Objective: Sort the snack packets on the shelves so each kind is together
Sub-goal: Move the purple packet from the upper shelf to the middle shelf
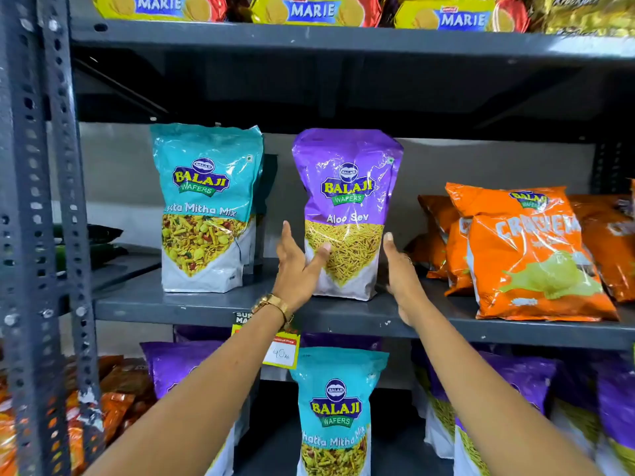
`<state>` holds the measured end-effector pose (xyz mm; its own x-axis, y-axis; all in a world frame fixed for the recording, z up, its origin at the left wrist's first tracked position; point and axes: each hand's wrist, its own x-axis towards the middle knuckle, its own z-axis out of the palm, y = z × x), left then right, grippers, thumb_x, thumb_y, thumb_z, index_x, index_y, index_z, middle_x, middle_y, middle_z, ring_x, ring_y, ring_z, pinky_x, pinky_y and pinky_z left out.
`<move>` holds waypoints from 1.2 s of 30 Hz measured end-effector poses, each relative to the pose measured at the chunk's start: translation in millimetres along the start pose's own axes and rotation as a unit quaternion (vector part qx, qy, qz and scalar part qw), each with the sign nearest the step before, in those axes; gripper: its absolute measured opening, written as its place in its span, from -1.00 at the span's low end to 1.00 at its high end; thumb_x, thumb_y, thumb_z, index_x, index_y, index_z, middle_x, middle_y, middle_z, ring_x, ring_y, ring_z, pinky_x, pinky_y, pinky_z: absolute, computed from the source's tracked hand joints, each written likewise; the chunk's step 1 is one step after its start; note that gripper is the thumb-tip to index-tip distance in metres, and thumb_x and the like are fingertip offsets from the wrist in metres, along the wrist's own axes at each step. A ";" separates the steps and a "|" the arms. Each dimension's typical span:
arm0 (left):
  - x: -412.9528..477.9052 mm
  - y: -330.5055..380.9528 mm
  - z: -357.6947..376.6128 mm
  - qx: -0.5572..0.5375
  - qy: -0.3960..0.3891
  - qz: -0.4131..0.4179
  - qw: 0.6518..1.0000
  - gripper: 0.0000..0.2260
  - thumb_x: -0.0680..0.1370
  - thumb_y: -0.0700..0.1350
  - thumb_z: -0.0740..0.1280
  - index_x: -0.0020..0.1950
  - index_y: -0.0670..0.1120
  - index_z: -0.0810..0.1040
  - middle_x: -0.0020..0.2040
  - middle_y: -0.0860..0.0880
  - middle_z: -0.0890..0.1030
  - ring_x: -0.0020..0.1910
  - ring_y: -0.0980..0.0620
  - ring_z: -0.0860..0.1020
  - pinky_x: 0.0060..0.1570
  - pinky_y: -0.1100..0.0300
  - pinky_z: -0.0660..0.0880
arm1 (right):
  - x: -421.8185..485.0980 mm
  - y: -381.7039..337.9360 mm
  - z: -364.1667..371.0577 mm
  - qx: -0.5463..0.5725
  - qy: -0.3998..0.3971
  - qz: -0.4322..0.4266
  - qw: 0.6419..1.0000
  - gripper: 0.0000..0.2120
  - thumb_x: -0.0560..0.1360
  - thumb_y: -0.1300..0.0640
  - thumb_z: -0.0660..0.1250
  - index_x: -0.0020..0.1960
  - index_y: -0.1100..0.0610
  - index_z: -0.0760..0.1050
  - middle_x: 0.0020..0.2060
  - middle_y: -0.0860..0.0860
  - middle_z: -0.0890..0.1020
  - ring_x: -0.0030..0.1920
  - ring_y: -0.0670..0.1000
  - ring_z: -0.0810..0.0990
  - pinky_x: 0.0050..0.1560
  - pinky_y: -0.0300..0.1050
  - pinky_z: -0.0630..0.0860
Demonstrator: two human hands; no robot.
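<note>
Nearest to us, on the lower shelf: one teal mix packet [335,413] upright at centre, purple packets [515,400] to either side of it, count uncertain because they overlap. A yellow price tag [281,350] hangs from the middle shelf [192,309] edge.

Our two forearms reach up to the middle shelf. The left hand [299,266] presses flat against the left side of one purple Aloo Sev packet [347,207], thumb across its front, fingers spread wide. A gold watch [271,304] sits on that wrist. The right hand [400,266] lies open against the packet's right side, with a ring visible. The packet stands upright on the shelf, pinned between both palms.

Same shelf, left: one teal Khatta Mitha Mix packet [206,207] upright, at least one more behind it. Right: orange crisp bags [529,255], four or more, leaning together.

Farthest, top shelf: three yellow Marie biscuit packs [312,10] in a row, one gold pack [584,12] at right.
</note>
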<state>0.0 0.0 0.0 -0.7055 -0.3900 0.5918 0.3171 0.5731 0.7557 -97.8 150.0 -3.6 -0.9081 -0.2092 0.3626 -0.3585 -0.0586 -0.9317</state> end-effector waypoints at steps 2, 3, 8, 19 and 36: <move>8.8 -5.3 -3.1 -0.046 -0.035 -0.047 0.997 -0.20 0.55 0.15 0.25 0.55 -0.07 -0.22 0.60 -0.12 -0.01 0.58 -0.08 0.04 0.53 -0.01 0.03 | 5.0 2.0 -0.7 0.005 -0.008 0.000 1.000 -0.09 0.09 -0.65 0.10 0.09 0.04 0.52 0.14 0.08 0.59 0.17 0.07 0.54 0.33 0.17 0.42; 15.0 -13.8 -4.1 -0.069 -0.054 -0.075 0.993 -0.21 0.54 0.18 0.26 0.56 -0.05 -0.15 0.59 -0.11 0.11 0.56 -0.09 0.13 0.52 -0.02 0.11 | 5.4 3.4 -1.0 0.002 -0.013 0.000 1.000 -0.18 0.16 -0.61 0.13 0.02 0.06 0.52 0.10 0.11 0.60 0.14 0.09 0.55 0.31 0.18 0.43; 22.7 -26.8 -6.7 -0.119 -0.082 -0.078 0.986 -0.58 0.52 0.06 0.36 0.28 -0.16 0.47 0.27 -0.11 0.60 0.28 -0.05 0.53 -0.05 0.30 0.42 | 3.4 10.3 -0.6 0.002 -0.049 -0.033 0.998 -0.46 0.30 -0.39 0.32 -0.19 0.11 0.45 -0.12 0.37 0.63 -0.18 0.06 0.59 0.07 0.14 0.54; 1.5 -13.0 -24.5 -0.115 -0.052 -0.085 0.988 -0.09 -0.04 0.33 0.59 0.16 -0.16 0.57 0.10 -0.13 0.68 0.03 -0.03 0.66 -0.17 0.17 0.57 | -40.7 -1.1 -14.3 -0.075 0.002 -0.137 0.988 -0.31 0.41 -0.31 0.25 -0.07 0.38 0.53 -0.23 0.28 0.67 -0.48 -0.22 0.50 -0.37 -0.29 0.40; -148.5 21.9 -9.5 -0.089 -0.127 0.021 0.988 -0.52 0.11 0.16 0.62 -0.08 -0.01 0.64 -0.12 0.03 0.75 -0.09 0.03 0.71 0.02 -0.07 0.64 | -215.5 35.0 -81.8 0.067 0.045 -0.142 0.987 -0.70 0.45 0.03 0.27 0.10 0.17 0.56 -0.05 -0.09 0.74 0.03 -0.14 0.65 0.06 -0.34 0.54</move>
<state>117.7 63.6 -68.7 -0.8182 -0.1617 0.5518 0.4405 0.4404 0.7823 67.7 272.9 -112.5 -0.7932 -0.0792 0.6037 -0.5744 -0.2317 -0.7851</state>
